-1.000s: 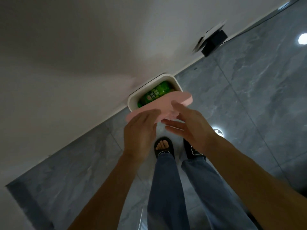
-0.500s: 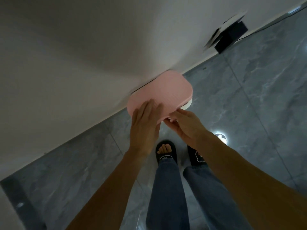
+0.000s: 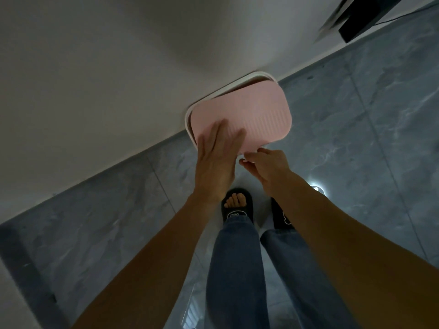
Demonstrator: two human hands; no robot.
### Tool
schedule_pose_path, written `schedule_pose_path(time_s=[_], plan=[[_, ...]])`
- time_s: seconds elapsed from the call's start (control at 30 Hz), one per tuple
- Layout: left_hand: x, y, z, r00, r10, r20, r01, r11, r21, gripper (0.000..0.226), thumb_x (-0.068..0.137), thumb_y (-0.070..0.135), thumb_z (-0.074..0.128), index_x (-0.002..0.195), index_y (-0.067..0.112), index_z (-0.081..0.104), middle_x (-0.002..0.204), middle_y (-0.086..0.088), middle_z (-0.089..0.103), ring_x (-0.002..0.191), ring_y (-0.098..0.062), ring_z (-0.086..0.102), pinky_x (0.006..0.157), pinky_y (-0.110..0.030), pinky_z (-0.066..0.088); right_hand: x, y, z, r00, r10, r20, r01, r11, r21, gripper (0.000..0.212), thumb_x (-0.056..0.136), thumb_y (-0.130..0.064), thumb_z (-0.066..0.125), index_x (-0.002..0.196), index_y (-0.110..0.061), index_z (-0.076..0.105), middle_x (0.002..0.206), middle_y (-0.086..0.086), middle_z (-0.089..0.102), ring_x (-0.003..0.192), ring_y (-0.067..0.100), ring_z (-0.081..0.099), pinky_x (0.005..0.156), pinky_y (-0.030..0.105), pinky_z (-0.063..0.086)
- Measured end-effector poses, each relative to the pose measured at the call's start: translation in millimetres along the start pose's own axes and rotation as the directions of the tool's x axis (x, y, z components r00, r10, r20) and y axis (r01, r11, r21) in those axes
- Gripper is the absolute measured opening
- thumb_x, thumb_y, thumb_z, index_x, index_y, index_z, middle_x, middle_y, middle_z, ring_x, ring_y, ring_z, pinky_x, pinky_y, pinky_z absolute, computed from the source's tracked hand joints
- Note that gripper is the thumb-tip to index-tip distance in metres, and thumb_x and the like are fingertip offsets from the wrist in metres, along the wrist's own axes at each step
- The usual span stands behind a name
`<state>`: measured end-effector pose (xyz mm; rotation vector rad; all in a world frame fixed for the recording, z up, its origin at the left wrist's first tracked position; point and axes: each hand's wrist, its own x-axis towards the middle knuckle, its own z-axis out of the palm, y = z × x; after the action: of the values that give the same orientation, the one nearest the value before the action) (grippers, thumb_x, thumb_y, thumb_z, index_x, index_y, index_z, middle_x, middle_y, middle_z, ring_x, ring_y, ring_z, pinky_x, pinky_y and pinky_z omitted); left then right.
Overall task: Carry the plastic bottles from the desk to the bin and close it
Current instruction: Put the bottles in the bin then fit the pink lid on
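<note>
A white bin [image 3: 240, 84] stands on the floor against the wall, with only its rim showing. A pink ribbed lid [image 3: 256, 112] lies flat over it and covers almost the whole opening. My left hand [image 3: 217, 157] rests flat on the lid's near left corner, fingers spread. My right hand [image 3: 266, 167] pinches the lid's near edge with thumb and fingertips. The bottles inside the bin are hidden under the lid.
A white wall [image 3: 95, 79] runs diagonally behind the bin. Grey marble floor tiles [image 3: 356, 138] spread to the right. A black box [image 3: 365, 20] sits by the wall at top right. My feet in black slippers [image 3: 237, 207] stand close before the bin.
The pink lid came down from a raised tilt onto the bin, hiding the green bottles. My left hand moved onto its top and my right hand stayed at the near edge.
</note>
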<state>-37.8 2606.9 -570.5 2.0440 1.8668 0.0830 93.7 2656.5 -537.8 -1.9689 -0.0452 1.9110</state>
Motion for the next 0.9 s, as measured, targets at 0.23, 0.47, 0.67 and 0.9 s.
schedule_pose_path(time_s=[0.23, 0.47, 0.67, 0.9], plan=[[-8.1, -1.6, 2.8, 0.999, -0.031, 0.038, 0.032, 0.999, -0.026, 0.076, 0.092, 0.001, 0.063, 0.157, 0.023, 0.032, 0.167, -0.015, 0.017, 0.156, -0.032, 0.006, 0.122, -0.059, 0.02, 12.1, -3.0, -5.8, 1.0, 0.0, -0.013, -0.002, 0.989, -0.148, 0.022, 0.084, 0.007, 0.071, 0.105, 0.01, 0.07, 0.105, 0.025, 0.072, 0.099, 0.031, 0.073, 0.094, 0.039, 0.058], [-3.3, -0.9, 0.4, 0.999, -0.042, 0.013, 0.042, 0.997, -0.069, 0.07, 0.095, 0.003, 0.062, 0.157, 0.017, 0.034, 0.167, -0.018, 0.016, 0.156, -0.033, 0.006, 0.122, -0.058, 0.019, 21.4, -5.6, -7.5, 1.0, 0.012, 0.028, -0.009, 0.995, -0.101, 0.02, 0.079, 0.004, 0.077, 0.097, 0.01, 0.071, 0.1, 0.023, 0.074, 0.095, 0.028, 0.075, 0.091, 0.036, 0.059], [-2.6, 1.3, 6.7, 0.999, -0.041, 0.034, 0.042, 0.998, -0.037, 0.067, 0.098, 0.012, 0.057, 0.158, 0.017, 0.03, 0.168, -0.015, 0.012, 0.156, -0.031, 0.003, 0.123, -0.056, 0.018, 26.5, -3.6, -5.9, 0.999, -0.043, -0.008, 0.042, 0.988, -0.152, 0.022, 0.083, -0.001, 0.076, 0.101, 0.01, 0.071, 0.101, 0.021, 0.074, 0.091, 0.022, 0.074, 0.09, 0.032, 0.059], [-3.9, 1.7, 11.6, 0.995, -0.053, 0.087, 0.054, 0.998, -0.014, 0.072, 0.096, 0.019, 0.059, 0.159, 0.019, 0.026, 0.169, -0.013, 0.005, 0.156, -0.031, -0.003, 0.123, -0.055, 0.017, 35.5, 0.3, -6.9, 0.998, -0.067, -0.009, 0.064, 0.976, -0.208, 0.029, 0.083, -0.007, 0.077, 0.105, 0.009, 0.069, 0.104, 0.022, 0.075, 0.089, 0.023, 0.074, 0.085, 0.032, 0.061]])
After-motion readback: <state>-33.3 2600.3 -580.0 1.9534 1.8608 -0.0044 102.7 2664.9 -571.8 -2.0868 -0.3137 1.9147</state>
